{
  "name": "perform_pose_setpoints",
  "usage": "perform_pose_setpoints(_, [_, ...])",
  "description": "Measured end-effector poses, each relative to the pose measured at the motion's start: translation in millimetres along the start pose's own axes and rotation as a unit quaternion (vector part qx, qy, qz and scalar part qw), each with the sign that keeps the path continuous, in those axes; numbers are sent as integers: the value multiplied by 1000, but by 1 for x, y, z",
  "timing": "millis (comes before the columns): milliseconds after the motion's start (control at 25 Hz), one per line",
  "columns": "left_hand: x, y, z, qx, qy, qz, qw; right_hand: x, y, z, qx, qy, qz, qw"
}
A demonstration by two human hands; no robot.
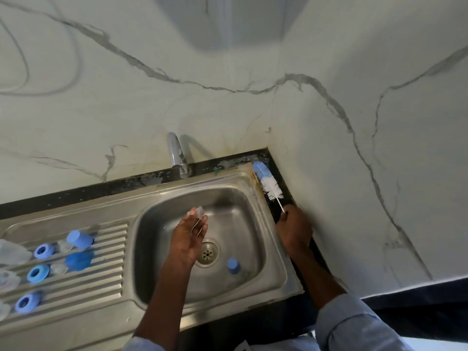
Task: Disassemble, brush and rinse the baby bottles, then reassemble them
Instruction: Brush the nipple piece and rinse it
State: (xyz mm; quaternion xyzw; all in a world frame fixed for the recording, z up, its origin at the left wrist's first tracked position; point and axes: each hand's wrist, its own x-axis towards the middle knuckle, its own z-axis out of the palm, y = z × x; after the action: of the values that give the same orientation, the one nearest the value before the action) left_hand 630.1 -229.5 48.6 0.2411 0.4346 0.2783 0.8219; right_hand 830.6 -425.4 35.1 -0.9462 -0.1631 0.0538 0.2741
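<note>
My left hand (188, 236) is over the steel sink basin (243, 206) and holds a clear silicone teat (197, 212) in its fingertips. My right hand (295, 228) grips the wire handle of the bottle brush (268, 182), whose blue and white bristle head lies on the dark counter strip at the sink's right rim. A blue cap (233, 266) lies in the basin near the drain (207, 252). On the ribbed drainboard (106, 272) at the left lie three blue screw rings (38, 273), two blue caps (79, 239), clear teats and clear bottles (12, 252).
A chrome tap (177, 154) stands behind the basin; no water stream shows. Marble-patterned walls close in behind and on the right, forming a corner. The dark counter edge (417, 292) runs along the right.
</note>
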Motion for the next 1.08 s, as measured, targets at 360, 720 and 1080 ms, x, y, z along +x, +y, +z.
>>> perform_pose_setpoints(360, [14, 113, -59, -27, 84, 28, 996, -56, -46, 30, 168, -118, -231, 951])
perform_pose_setpoints(720, [17, 151, -107, 79, 85, 10, 993, -92, -96, 41, 68, -75, -322, 941])
perform_pose_setpoints(1080, [12, 156, -124, 17, 48, -28, 998, -108, -106, 37, 77, -52, -325, 941])
